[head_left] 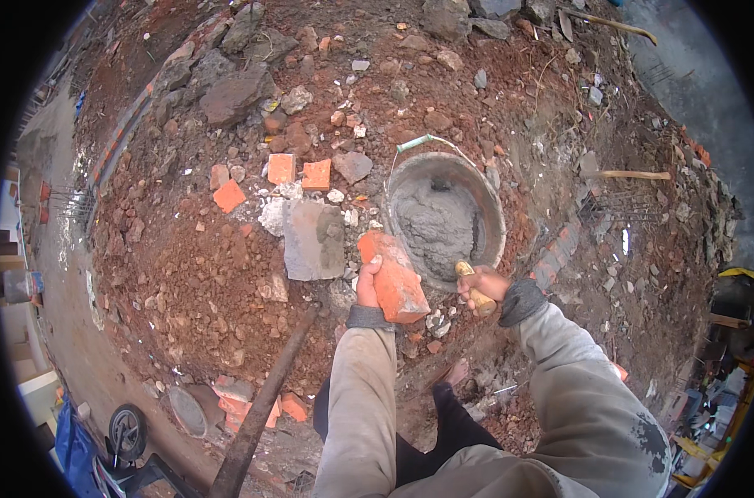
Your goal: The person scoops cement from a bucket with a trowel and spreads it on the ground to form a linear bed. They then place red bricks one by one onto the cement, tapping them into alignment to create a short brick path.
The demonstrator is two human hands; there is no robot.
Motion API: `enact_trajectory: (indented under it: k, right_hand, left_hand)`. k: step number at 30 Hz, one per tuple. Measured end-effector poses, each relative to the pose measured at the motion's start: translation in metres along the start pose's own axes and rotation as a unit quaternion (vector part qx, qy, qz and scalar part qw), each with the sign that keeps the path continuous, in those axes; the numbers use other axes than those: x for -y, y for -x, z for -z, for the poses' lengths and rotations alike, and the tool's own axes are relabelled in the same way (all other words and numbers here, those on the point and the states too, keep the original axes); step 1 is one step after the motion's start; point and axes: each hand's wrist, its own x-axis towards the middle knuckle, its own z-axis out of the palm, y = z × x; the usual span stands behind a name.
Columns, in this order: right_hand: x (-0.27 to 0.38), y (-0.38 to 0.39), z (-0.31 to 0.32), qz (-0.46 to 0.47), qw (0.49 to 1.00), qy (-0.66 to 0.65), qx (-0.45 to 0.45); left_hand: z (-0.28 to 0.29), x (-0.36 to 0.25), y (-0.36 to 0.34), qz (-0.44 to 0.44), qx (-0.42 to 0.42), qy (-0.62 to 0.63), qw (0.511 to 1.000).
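In the head view my left hand (369, 282) is closed round a rough orange-red brick (395, 282) just below a bucket of wet grey mortar (431, 207). My right hand (489, 286) grips a light wooden handle (464, 274) at the bucket's lower right; whatever is at the handle's far end is hidden or not clear. Left of the bucket lies a flat grey slab (306, 245), with orange brick pieces (280, 168) above it. The bucket's green-gripped wire handle (414, 143) stands up over the rim.
Red soil and rubble surround me, with rocks (236, 95) at upper left. A metal pole (265, 390) runs diagonally beside my left arm. At right are a long wooden handle (634, 174) and a rebar cage (617, 203). A motorbike wheel (126, 432) shows at lower left.
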Motion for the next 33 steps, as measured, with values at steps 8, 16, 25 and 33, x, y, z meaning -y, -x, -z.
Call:
enact_trajectory:
  k: [8,16,25,33]
  right_hand:
    - [-0.005,-0.003,-0.026,0.026,0.956,-0.265,0.12]
    - [0.013,-0.027,-0.02,0.113,0.684,-0.624,0.361]
    - [0.017,0.087,0.014,0.096,0.901,-0.337,0.255]
    - [0.09,0.052,0.057,-0.027,0.929,0.345,-0.131]
  left_hand:
    - [0.012,-0.007,-0.008,-0.002,0.008,-0.013,1.0]
    - [-0.005,-0.001,-0.007,-0.027,-0.002,0.01,1.0]
    - [0.002,-0.007,-0.007,-0.001,-0.023,0.004,1.0]
    - [-0.016,0.012,-0.017,-0.022,-0.023,-0.001,0.999]
